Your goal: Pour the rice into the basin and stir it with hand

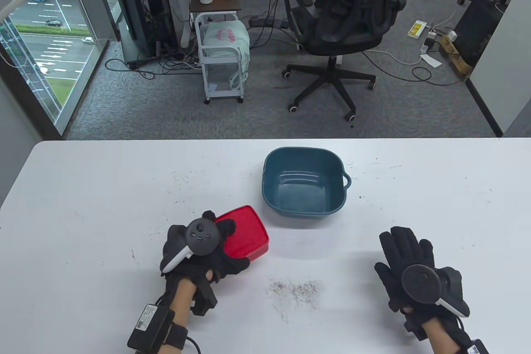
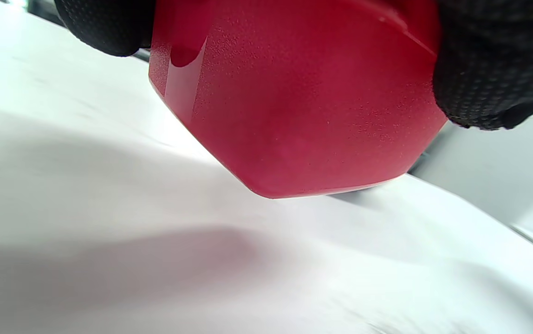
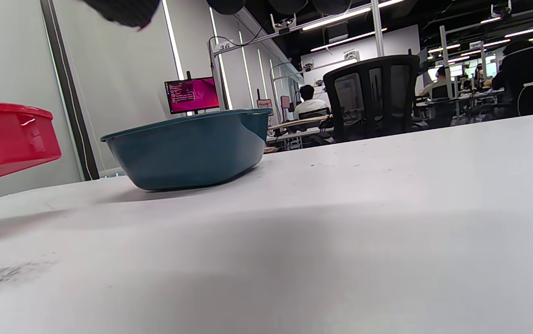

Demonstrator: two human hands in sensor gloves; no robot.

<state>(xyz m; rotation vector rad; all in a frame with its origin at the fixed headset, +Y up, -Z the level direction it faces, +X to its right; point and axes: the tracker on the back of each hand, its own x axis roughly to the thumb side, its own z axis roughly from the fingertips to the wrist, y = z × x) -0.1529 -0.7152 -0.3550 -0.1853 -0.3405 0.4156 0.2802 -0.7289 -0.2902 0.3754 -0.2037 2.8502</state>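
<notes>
A red lidded box (image 1: 249, 233) is gripped from above by my left hand (image 1: 207, 246), just left of the basin. In the left wrist view gloved fingers (image 2: 489, 60) curl round the sides of the red box (image 2: 294, 106), whose bottom corner hangs just above the white table. No rice shows anywhere. The dark teal basin (image 1: 265, 163) stands mid-table with nothing in it. My right hand (image 1: 408, 258) lies flat and spread on the table at the right, holding nothing. From the right wrist view I see the basin (image 3: 187, 153) side-on and the red box (image 3: 6, 139) at the left edge.
A patch of dark specks (image 1: 296, 289) marks the white table (image 1: 83, 204) between my hands. Beyond the table's far edge stand a black office chair (image 1: 344, 18) and a small white cart (image 1: 222, 59).
</notes>
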